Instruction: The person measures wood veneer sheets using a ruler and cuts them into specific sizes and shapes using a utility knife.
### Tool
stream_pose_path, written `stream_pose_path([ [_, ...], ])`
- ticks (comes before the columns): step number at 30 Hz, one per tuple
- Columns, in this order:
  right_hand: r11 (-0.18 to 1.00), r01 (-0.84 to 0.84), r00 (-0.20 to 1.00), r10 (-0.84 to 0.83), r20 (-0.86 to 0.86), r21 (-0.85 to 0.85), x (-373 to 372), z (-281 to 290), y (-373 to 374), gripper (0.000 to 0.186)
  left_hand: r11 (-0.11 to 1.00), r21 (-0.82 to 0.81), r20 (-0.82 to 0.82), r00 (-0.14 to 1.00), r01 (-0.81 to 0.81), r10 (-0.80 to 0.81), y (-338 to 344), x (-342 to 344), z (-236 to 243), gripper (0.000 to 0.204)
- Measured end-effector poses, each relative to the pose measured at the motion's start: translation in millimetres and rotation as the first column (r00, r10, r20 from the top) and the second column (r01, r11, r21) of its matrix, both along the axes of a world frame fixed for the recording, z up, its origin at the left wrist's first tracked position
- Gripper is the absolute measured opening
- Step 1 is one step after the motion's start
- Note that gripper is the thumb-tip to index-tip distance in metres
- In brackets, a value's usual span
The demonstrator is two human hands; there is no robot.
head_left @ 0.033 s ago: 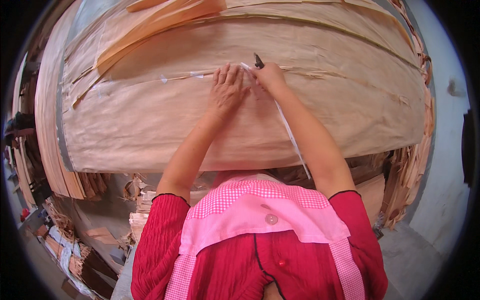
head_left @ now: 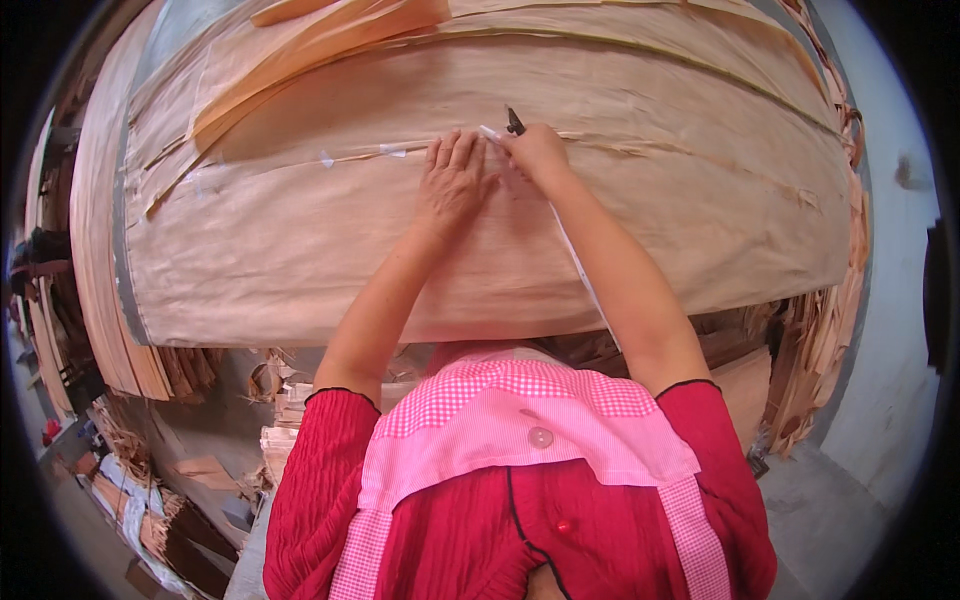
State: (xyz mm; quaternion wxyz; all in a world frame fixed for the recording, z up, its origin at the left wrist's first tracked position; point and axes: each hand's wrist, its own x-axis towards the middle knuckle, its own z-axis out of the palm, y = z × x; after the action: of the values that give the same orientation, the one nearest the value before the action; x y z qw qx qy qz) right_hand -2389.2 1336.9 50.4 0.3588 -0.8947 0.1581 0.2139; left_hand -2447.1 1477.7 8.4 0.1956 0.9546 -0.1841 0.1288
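Observation:
A large sheet of tan wood veneer (head_left: 300, 260) lies before me, with a split or seam running across it. My left hand (head_left: 452, 180) rests flat on the sheet just below that seam, fingers stretched out. Close to its right, my right hand (head_left: 538, 155) is closed around a slim dark tool (head_left: 514, 120) whose kind I cannot make out. The same hand pinches a narrow white tape (head_left: 574, 255), its end at the seam and its length trailing down along my right forearm. Short pieces of white tape (head_left: 393, 150) cross the seam to the left.
Loose orange-brown veneer strips (head_left: 320, 60) lie over the sheet's far left. Stacked veneer (head_left: 100, 240) hangs at the left edge, and more ragged veneer (head_left: 815, 350) at the right. Scraps (head_left: 150, 510) lie on the floor at lower left. A pale wall (head_left: 900, 270) stands on the right.
Both hands stay almost in place, the left a touch lower. The trailing tape has shifted slightly, and its lower end is now more hidden by my right forearm.

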Motion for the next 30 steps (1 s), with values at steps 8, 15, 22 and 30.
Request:
stream_pose_path([
  [8, 0.994, 0.051, 0.995, -0.042, -0.09, 0.1, 10, -11, -3, 0.027, 0.982, 0.184, 0.095, 0.995, -0.037, 0.019, -9, 13, -9, 0.041],
  [15, 0.99, -0.134, 0.983, 0.139, 0.118, -0.05, -34, 13, -47, 0.015, 0.953, 0.301, 0.018, 1.0, -0.02, 0.015, -25, -2, 9, 0.043],
  [22, 0.839, 0.114, 0.986, -0.03, -0.165, 0.531, -43, 43, -206, 0.02, 0.992, 0.123, 0.0, 1.0, 0.029, -0.029, -54, 0, 20, 0.055],
  [30, 0.664, 0.285, 0.949, -0.094, -0.3, 0.691, -76, 45, -331, 0.021, 0.997, 0.078, -0.048, 0.999, -0.012, 0.016, -203, 2, 1, 0.067],
])
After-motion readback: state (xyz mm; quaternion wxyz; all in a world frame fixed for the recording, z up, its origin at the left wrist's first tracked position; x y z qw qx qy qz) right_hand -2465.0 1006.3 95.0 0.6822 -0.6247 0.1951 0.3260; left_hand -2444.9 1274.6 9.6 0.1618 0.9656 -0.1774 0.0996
